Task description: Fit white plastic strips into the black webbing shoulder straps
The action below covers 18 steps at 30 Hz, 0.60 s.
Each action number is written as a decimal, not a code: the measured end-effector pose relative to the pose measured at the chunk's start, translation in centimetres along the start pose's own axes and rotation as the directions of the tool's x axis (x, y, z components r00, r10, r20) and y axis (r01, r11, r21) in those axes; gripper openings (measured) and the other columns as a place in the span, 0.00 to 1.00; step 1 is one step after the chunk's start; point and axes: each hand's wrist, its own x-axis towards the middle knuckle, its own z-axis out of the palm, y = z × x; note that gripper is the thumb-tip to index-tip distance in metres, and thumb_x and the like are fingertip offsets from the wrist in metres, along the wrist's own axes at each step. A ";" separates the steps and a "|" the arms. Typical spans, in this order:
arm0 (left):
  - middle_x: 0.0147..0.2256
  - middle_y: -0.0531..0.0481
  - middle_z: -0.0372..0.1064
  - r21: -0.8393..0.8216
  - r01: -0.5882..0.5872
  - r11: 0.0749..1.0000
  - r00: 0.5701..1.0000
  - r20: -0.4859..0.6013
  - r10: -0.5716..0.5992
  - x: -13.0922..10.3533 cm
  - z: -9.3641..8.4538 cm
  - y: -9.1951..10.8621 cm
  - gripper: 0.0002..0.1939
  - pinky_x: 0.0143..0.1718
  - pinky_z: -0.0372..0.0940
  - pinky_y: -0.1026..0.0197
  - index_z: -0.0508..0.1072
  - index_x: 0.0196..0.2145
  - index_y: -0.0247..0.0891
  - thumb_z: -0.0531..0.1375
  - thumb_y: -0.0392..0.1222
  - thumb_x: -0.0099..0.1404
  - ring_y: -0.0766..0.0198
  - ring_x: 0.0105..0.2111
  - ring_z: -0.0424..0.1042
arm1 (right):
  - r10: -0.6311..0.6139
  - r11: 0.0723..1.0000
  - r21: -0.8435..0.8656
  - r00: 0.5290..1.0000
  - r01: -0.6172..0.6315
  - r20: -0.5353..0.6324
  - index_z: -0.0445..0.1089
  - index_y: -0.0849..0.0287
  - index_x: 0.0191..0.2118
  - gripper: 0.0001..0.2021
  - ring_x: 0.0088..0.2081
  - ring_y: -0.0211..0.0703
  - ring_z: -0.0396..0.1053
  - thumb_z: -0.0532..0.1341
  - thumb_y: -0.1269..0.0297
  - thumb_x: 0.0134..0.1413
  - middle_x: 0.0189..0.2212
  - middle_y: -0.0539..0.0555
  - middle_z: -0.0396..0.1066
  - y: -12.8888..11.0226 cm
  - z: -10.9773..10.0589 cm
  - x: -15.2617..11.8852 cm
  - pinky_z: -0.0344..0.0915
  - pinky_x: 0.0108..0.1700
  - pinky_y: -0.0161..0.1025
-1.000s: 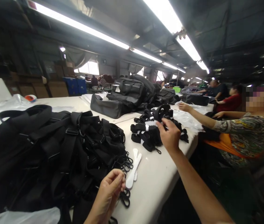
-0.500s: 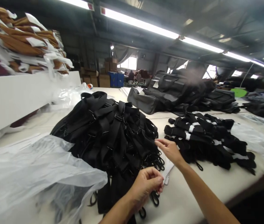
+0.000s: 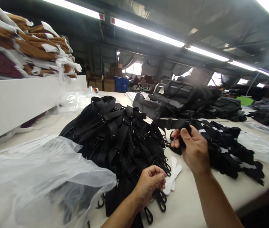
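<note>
My right hand (image 3: 196, 148) is closed around a black webbing strap (image 3: 159, 123) with a slider buckle on it. The strap runs left from my fingers toward a large heap of black straps (image 3: 115, 139) with buckles and hook ends. My left hand (image 3: 151, 182) is at the heap's near right edge, fingers curled in and thumb against them; whatever is inside is hidden. Black snap hooks (image 3: 161, 202) lie just under that hand. White strips with toothed edges (image 3: 173, 180) are on the table (image 3: 184, 196) between my hands.
Bundled black straps with white bands (image 3: 229, 148) lie at right. Black bags (image 3: 172, 98) are piled behind. Clear plastic film (image 3: 41, 177) covers the near left. A white panel (image 3: 30, 101) stands at left, brown fabric bundles (image 3: 37, 47) above it. People sit far back.
My right hand has moved up and right from the heap's edge and now grips a strap. My left hand stays nearly in place, still curled. The view has shifted slightly.
</note>
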 end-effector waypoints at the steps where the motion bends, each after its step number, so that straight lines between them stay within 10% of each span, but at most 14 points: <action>1: 0.24 0.48 0.70 -0.015 0.004 1.000 1.000 0.016 -0.004 -0.2 0.1 0.1 0.17 0.24 0.60 0.66 0.74 0.32 0.30 0.71 0.47 0.53 0.69 0.22 0.68 | -0.018 0.997 0.069 1.000 0.017 0.022 0.67 0.59 0.34 0.10 0.19 0.31 0.62 0.61 0.58 0.62 0.28 0.50 0.72 -2.0 -0.3 -0.5 0.66 0.25 0.32; 5: 0.44 0.34 0.74 -0.114 0.062 0.992 0.981 0.188 -0.040 -1.4 1.0 1.1 0.34 0.47 0.67 0.55 0.75 0.47 0.28 0.67 0.61 0.54 0.54 0.43 0.74 | 0.133 0.982 0.099 0.956 -0.164 0.262 0.67 0.60 0.32 0.11 0.15 0.29 0.59 0.62 0.58 0.60 0.23 0.50 0.70 -7.0 -1.9 -4.1 0.56 0.16 0.28; 9: 0.50 0.31 0.72 -0.195 0.235 0.952 0.916 0.372 -0.150 -2.4 2.0 1.8 0.39 0.57 0.60 0.50 0.73 0.51 0.28 0.56 0.69 0.60 0.47 0.52 0.70 | 0.443 0.888 -0.172 0.696 -0.426 0.565 0.70 0.63 0.35 0.13 0.16 0.31 0.62 0.61 0.56 0.61 0.23 0.54 0.71 -7.0 -2.9 -9.5 0.55 0.17 0.29; 13: 0.45 0.34 0.75 -0.280 0.212 0.936 0.965 0.211 -0.155 -2.3 2.5 1.7 0.32 0.57 0.63 0.47 0.70 0.52 0.28 0.58 0.61 0.64 0.49 0.48 0.74 | 0.674 0.724 -0.359 0.492 -0.590 0.551 0.70 0.62 0.39 0.14 0.16 0.28 0.61 0.64 0.55 0.57 0.25 0.52 0.72 -4.1 -3.3 -15.9 0.55 0.18 0.27; 15: 0.42 0.38 0.76 -0.249 0.112 0.962 0.992 0.080 -0.095 -1.9 2.4 1.7 0.26 0.52 0.68 0.52 0.70 0.50 0.30 0.62 0.53 0.64 0.55 0.43 0.77 | 0.738 0.649 -0.303 0.481 -0.697 0.473 0.67 0.61 0.42 0.17 0.15 0.28 0.59 0.65 0.52 0.55 0.24 0.50 0.71 -2.1 -3.8 -18.9 0.52 0.17 0.26; 18: 0.35 0.48 0.75 -0.170 -0.002 0.985 1.000 -0.016 -0.001 -1.4 2.1 2.0 0.20 0.38 0.71 0.64 0.70 0.47 0.34 0.67 0.44 0.61 0.65 0.32 0.76 | 0.744 0.652 -0.129 0.599 -0.747 0.297 0.66 0.62 0.45 0.22 0.15 0.29 0.58 0.63 0.47 0.56 0.20 0.47 0.67 0.3 -5.0 -22.2 0.53 0.19 0.29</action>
